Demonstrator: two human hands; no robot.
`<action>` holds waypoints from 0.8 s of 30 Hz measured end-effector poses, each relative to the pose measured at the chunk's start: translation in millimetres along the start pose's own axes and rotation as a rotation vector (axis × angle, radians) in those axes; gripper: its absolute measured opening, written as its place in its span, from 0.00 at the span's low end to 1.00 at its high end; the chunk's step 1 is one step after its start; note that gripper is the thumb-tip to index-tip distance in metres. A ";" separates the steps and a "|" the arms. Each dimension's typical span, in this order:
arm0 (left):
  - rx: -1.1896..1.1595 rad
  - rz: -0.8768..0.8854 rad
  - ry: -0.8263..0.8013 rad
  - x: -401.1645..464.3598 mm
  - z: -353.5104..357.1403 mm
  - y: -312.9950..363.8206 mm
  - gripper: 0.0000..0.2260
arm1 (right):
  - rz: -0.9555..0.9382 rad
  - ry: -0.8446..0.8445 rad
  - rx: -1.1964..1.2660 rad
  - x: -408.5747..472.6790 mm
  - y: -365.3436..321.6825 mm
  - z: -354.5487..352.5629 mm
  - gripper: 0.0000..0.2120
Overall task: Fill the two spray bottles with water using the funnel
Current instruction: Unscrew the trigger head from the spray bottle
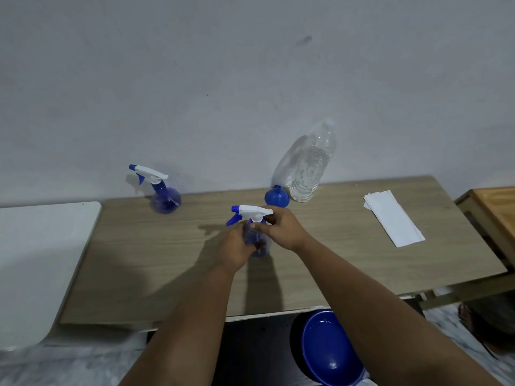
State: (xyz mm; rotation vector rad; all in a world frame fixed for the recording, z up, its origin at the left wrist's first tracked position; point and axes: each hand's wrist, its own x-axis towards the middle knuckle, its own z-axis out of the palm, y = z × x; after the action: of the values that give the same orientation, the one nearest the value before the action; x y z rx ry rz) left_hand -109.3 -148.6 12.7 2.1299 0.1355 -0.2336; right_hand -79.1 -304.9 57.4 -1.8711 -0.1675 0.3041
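The job looks to be near its start. The near spray bottle (257, 240) stands at the middle of the worktop (139, 260) with its white and blue trigger head (250, 212) on it, and both hands are on it: the left hand (237, 250) is curled round the translucent blue body, and the right hand (281, 228) pinches at the collar just under the head, which I take to be the grip for unscrewing it. Whether the cap is loose yet I cannot tell. The far spray bottle (164, 195) stands capped near the wall on the left, untouched; how much is inside either I cannot make out.

The funnel (276, 196), plain blue plastic, sits mouth-down with its spout up, just beside the water bottle (312, 168), a clear ribbed bottle with a white cap on, holding water well up its height. So uncapping, funnelling and pouring are, by my reckoning, all left to do for both.

The worktop is pale wood-grain laminate, smooth and matte. A folded white paper towel (393, 218) lies on the right. Below the front edge, a glossy blue basin (326, 349) rests on the floor.
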 end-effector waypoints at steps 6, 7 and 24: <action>0.007 0.012 -0.004 0.3 2.3 -2.0 0.14 | 0.031 0.217 0.027 -10.0 3.9 25.2 0.16; -0.001 0.005 -0.003 -1.1 3.3 -2.4 0.14 | 0.033 0.235 0.048 -11.1 4.7 27.2 0.14; -0.077 0.009 0.006 -5.8 10.8 -8.3 0.14 | -0.014 0.191 0.076 -20.6 6.8 18.9 0.10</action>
State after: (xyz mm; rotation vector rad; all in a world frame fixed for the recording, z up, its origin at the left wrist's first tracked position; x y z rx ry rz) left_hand -117.8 -153.3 1.4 2.0544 0.1370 -0.2133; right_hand -104.6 -295.3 48.0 -1.8116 -0.0383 0.1195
